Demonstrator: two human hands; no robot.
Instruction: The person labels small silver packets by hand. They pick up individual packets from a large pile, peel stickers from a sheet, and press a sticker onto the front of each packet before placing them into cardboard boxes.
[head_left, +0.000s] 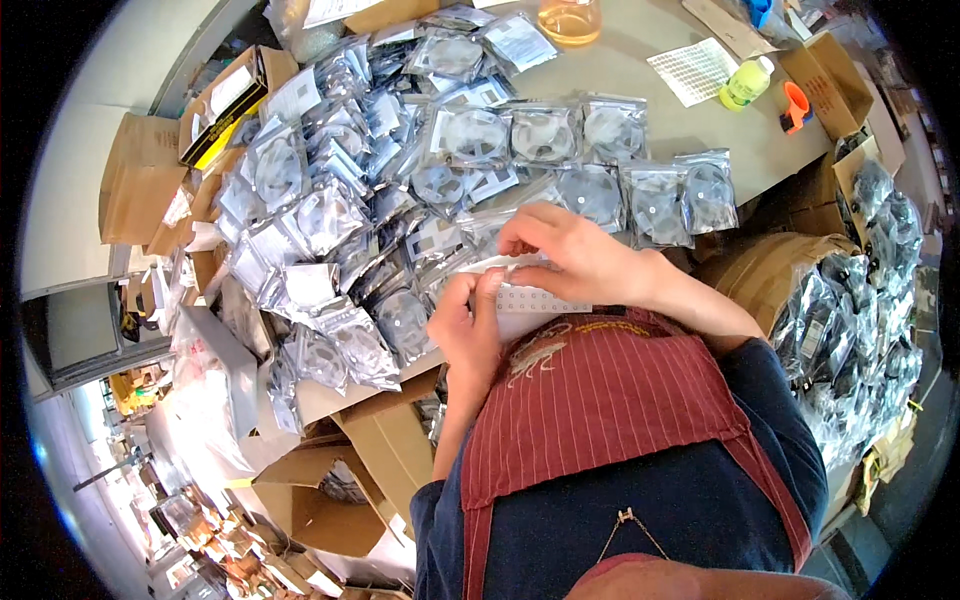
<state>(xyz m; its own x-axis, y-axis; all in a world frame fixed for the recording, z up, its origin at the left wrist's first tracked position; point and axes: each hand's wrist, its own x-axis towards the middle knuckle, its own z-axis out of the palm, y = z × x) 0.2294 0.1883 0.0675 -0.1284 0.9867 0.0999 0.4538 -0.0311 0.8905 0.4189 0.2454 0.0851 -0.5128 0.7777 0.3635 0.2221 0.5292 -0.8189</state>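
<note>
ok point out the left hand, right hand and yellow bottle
Left hand [467,324]: head view, back of the hand
Right hand [586,257]: head view, back of the hand
Yellow bottle [743,87]: head view, its body

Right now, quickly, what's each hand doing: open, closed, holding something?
Left hand: closed, holding the white dotted sheet.
Right hand: fingers curled near its upper edge; whether it grips anything cannot be told.

Across the middle and far side, a broad grey-beige table [625,65]. On the left, a pale wall [75,190], with a grey frame [110,370] on its near side, hard to identify. Glaringly bright at near left, around blurred cartons [245,572]; dimmer along the right edge.
</note>
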